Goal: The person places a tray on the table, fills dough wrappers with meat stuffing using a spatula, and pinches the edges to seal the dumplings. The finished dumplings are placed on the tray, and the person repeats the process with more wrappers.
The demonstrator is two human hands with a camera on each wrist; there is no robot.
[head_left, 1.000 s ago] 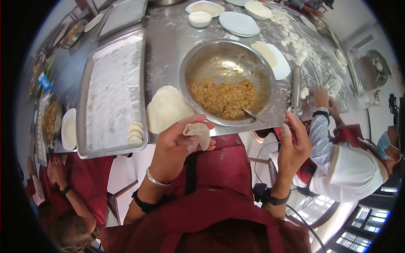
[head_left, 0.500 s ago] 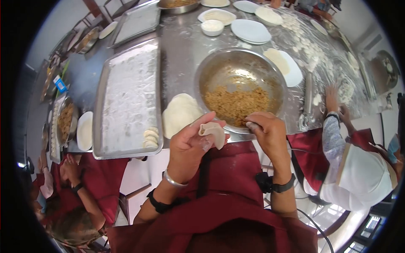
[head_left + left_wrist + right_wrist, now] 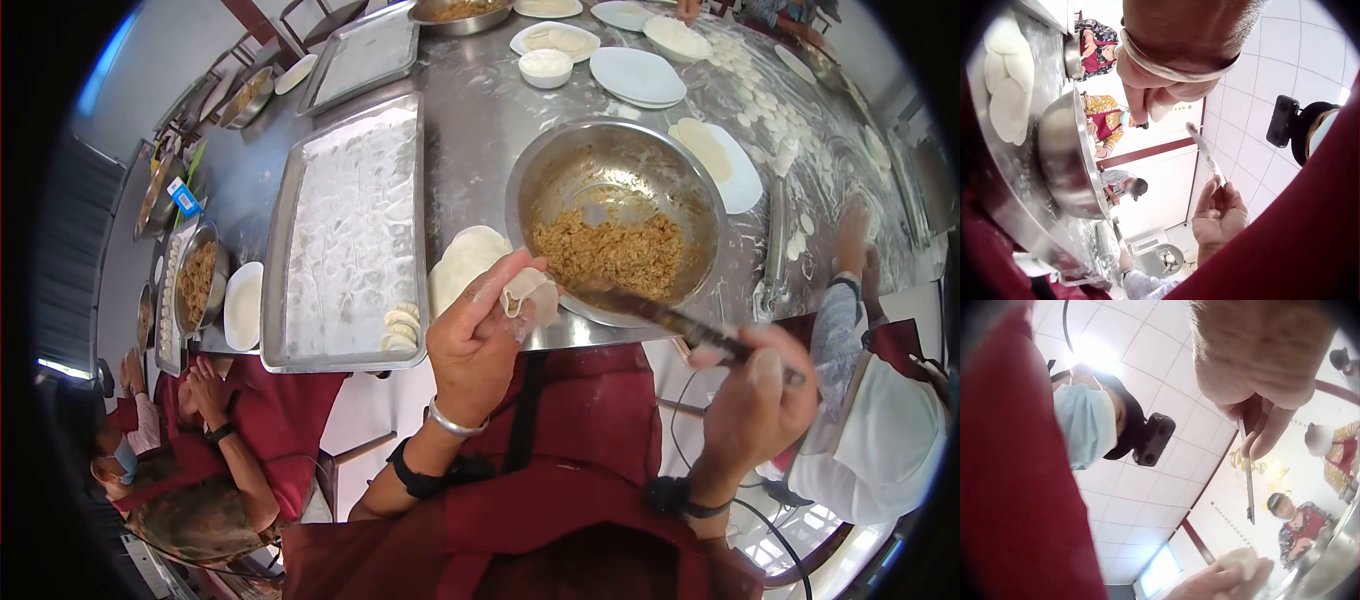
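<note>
Left hand [image 3: 478, 345] cups a half-folded wrapper [image 3: 528, 295] at frame centre, grip curled round it, open edge up, likely so the fill stays in; it sits just at the near rim of the steel bowl [image 3: 600, 165] of filling [image 3: 610, 250] on the surface, a short reach; right hand [image 3: 755, 400], lower right, grip pinching a flat metal stick [image 3: 665, 318], tip toward the wrapper; half a second ago that hand was at the bowl rim beside the wrapper, now drawn back; left hand barely shifted
</note>
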